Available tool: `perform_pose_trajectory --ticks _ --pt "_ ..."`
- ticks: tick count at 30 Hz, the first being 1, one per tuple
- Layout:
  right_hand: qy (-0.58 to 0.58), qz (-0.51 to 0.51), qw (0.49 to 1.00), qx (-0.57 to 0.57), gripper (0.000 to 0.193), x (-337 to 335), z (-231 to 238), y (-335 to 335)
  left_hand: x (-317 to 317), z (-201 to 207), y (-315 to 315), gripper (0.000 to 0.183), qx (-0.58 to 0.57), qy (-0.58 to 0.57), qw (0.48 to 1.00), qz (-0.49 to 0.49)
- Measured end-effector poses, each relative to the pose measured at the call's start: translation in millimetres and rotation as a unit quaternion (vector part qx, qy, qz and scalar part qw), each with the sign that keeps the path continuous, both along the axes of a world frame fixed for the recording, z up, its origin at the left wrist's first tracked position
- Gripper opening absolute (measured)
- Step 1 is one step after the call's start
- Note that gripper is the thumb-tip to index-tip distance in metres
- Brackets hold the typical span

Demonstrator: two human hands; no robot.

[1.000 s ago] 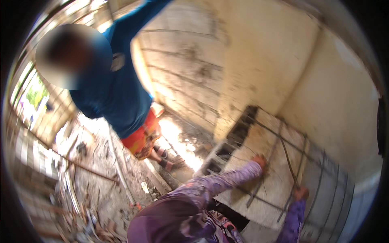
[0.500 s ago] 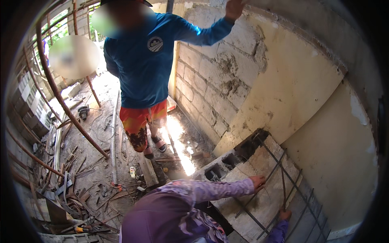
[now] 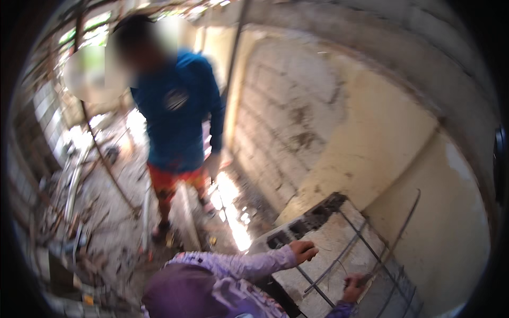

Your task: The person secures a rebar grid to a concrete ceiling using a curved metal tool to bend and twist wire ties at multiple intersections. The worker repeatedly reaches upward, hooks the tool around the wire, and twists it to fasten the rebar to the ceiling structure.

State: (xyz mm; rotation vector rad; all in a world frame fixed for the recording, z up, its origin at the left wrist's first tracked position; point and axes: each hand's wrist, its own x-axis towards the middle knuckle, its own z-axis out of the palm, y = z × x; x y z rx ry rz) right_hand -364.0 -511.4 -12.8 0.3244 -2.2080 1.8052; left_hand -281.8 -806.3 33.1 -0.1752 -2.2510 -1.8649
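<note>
Neither of my own hands shows. Below me, a co-worker in a purple hood [image 3: 180, 291] and patterned sleeves leans over a grid of steel bars [image 3: 365, 237] lying against concrete. The co-worker's near hand [image 3: 354, 289] is closed on the lower end of a long thin rod [image 3: 403, 230], which slants up to a hooked tip. Over the concrete slab [image 3: 331, 236], beside the grid, the co-worker's far hand [image 3: 304, 251] has curled fingers; whether it holds anything is unclear. A thin curved wire [image 3: 343, 265] appears between the two hands.
A second person in a blue long-sleeved shirt [image 3: 177, 106] stands ahead on the left. Hollow blocks [image 3: 275, 241] edge the slab, beside a block wall [image 3: 286, 111]. Wood scraps and debris [image 3: 95, 254] litter the floor, where a leaning pole [image 3: 106, 164] stands.
The person in blue has lowered a raised arm and turned. The co-worker's far hand has left the bar and shifted left. The rod now slants toward the right-hand wall. The view has shifted.
</note>
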Motion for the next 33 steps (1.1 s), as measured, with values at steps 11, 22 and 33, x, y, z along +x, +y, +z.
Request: perform_pose_trajectory --ticks 11,22,33 --pt "0.183 -0.202 0.949 0.159 0.022 210 35 -60 18 6 93 0.047 0.302 -0.247 0.801 -0.454" --pt "-0.039 -0.281 0.959 0.007 0.023 341 37 -33 58 -32 212 0.039 0.189 -0.257 0.833 -0.452" --pt "-0.025 -0.38 0.898 0.222 0.018 407 39 45 93 -43 272 0.032 0.14 -0.263 0.801 -0.519"
